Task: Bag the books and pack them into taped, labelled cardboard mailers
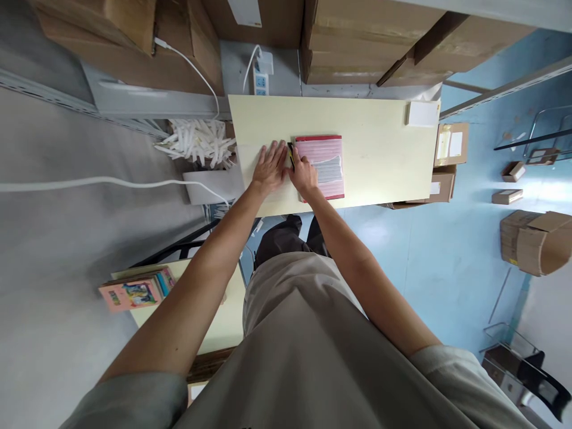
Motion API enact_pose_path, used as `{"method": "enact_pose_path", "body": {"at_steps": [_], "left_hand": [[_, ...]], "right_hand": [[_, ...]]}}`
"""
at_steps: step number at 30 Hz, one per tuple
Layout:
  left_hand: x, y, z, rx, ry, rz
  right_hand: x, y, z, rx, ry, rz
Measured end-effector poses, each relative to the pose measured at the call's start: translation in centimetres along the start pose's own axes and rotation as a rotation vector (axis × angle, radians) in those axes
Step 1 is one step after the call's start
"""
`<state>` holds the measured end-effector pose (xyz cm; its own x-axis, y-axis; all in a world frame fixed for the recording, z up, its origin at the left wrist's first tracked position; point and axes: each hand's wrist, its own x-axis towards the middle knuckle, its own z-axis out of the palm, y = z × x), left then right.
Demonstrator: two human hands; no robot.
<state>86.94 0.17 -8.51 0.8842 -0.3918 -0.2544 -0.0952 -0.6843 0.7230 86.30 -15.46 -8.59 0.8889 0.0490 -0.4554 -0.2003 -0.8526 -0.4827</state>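
Note:
On the pale yellow table [379, 155] lies a flat, book-like item [328, 149] with a pink, lined face, red edges and a torn-looking grey patch. My right hand [304, 176] rests over its left side, fingers closed around a black and yellow utility knife [291, 156]. The knife lies along the item's left edge; its blade is too small to make out. Just left of the knife, my left hand [270, 165] is pressed flat on the tabletop with its fingers stretched out, its thumb close to my right hand.
A white box [422, 113] sits at the table's far right corner. Cardboard boxes [357, 42] line the back, near a power strip [261, 82]. Left of the table is a bin heaped with white strips [201, 140]. Books [138, 292] are stacked on a lower left surface.

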Motion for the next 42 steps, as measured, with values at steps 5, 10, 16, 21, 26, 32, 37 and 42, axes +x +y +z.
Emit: {"method": "enact_pose_path", "body": {"at_steps": [5,10,16,21,26,32,37,42], "left_hand": [[0.1,-0.4,0.2,0.019,-0.007,0.009],[0.1,-0.2,0.1,0.013,-0.009,0.007],[0.2,-0.3,0.3,-0.023,0.015,0.008],[0.8,-1.6,0.7,0.083,-0.056,0.042],[1.3,-2.6,1.2,0.114,-0.073,0.059],[2.1,-2.1,1.0,0.131,-0.107,0.011],[1.9,-0.5,1.1,0.171,-0.069,-0.075],[1.0,2.7,2.0,0.066,0.076,-0.252]], "right_hand": [[-0.1,0.2,-0.1,-0.014,0.000,-0.018],[-1.1,0.0,-0.2,-0.052,-0.022,-0.006],[-4.0,-0.7,-1.3,-0.147,-0.050,-0.004],[-7.2,-1.9,-3.9,-0.325,-0.187,0.022],[-10.8,-3.1,-6.2,-0.470,-0.301,-0.010],[-14.3,-4.7,-8.7,-0.551,-0.740,-0.027],[-16.4,-3.7,-13.2,-0.473,-0.638,-0.028],[-17.6,-0.1,-19.1,-0.315,-0.386,0.012]]}}
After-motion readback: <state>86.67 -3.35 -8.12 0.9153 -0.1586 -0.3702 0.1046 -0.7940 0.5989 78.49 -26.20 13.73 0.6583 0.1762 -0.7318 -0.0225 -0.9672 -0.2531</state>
